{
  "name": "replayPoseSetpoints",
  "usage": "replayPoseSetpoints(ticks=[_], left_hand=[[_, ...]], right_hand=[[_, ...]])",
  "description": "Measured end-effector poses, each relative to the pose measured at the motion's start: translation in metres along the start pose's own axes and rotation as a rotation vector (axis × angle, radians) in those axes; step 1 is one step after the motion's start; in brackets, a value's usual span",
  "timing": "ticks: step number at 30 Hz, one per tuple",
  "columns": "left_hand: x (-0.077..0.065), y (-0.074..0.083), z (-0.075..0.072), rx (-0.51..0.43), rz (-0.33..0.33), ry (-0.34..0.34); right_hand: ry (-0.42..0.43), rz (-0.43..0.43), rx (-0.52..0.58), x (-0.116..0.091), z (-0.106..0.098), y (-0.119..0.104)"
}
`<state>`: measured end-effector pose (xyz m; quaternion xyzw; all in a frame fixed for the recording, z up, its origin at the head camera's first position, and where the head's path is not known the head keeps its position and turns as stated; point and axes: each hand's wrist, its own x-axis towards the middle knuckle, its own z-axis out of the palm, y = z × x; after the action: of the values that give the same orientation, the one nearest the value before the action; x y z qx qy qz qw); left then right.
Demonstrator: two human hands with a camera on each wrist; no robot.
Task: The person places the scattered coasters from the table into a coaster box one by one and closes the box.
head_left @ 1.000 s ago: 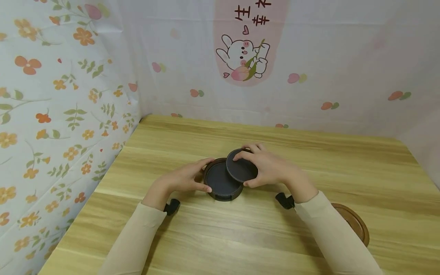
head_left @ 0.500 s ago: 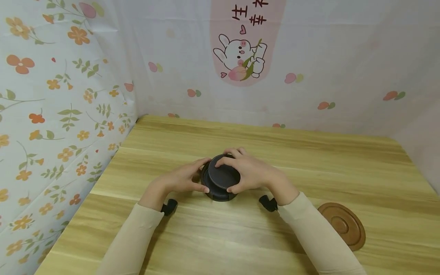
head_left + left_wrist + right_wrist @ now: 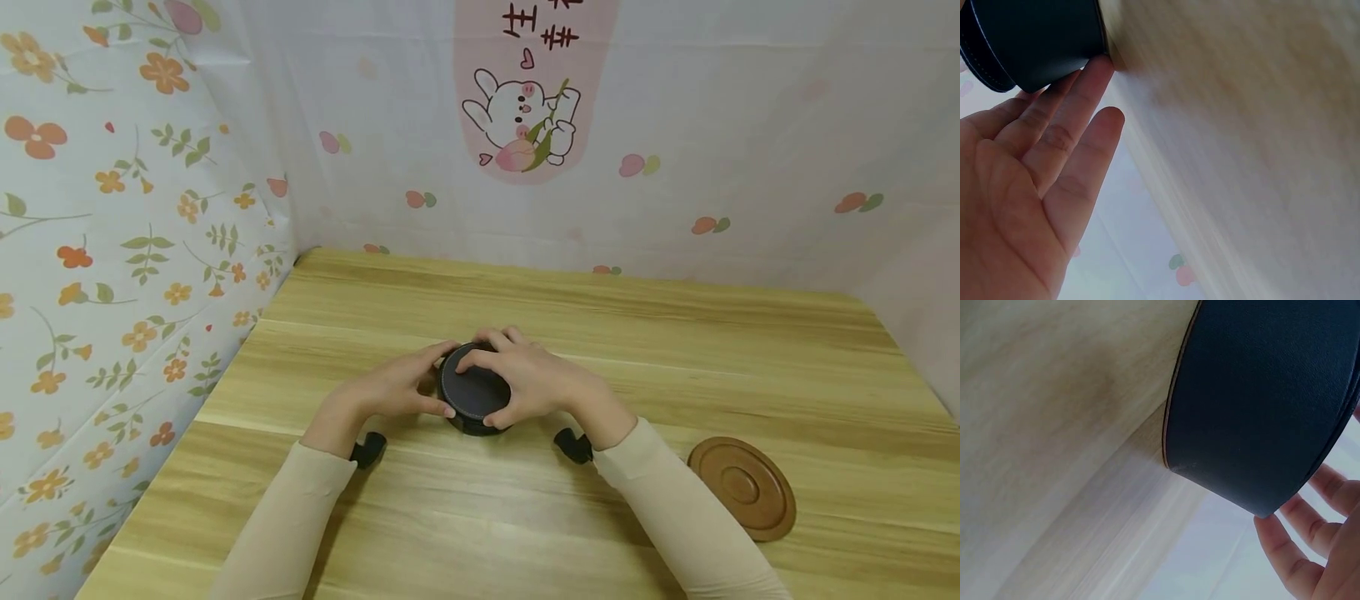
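Observation:
A round black coaster (image 3: 472, 385) with light stitching lies over the opening of a round black coaster holder (image 3: 475, 428), covering most of it. My right hand (image 3: 536, 382) grips the coaster's edge, thumb at the front and fingers at the back. Around the holder's left side, my left hand (image 3: 397, 386) holds with thumb in front and fingers behind. In the left wrist view the fingertips touch the holder's wall (image 3: 1054, 34), and the coaster's edge juts a little past the rim. The right wrist view shows the holder's smooth side (image 3: 1260, 394) with fingertips at its upper edge.
A brown round lid-like disc (image 3: 742, 487) with a raised ring lies on the wooden table (image 3: 480, 517), close to the right forearm. Printed cloth (image 3: 675, 125) hangs behind the table and along its left side. Black wrist straps with camera mounts (image 3: 573, 446) sit on both wrists.
My right hand has moved left with the coaster, from above the holder's right side to over its opening. The left hand has stayed at the holder. The brown disc has come into fuller view.

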<state>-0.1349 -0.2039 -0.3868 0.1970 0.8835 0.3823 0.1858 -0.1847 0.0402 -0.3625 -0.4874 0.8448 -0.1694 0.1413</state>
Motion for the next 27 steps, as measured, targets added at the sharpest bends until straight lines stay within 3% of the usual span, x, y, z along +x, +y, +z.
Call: replayPoseSetpoints(ticks=[27], left_hand=[[-0.0006, 0.0031, -0.0002, 0.005, -0.033, -0.002]], right_hand=[[-0.020, 0.016, -0.007, -0.0024, -0.0036, 0.0012]])
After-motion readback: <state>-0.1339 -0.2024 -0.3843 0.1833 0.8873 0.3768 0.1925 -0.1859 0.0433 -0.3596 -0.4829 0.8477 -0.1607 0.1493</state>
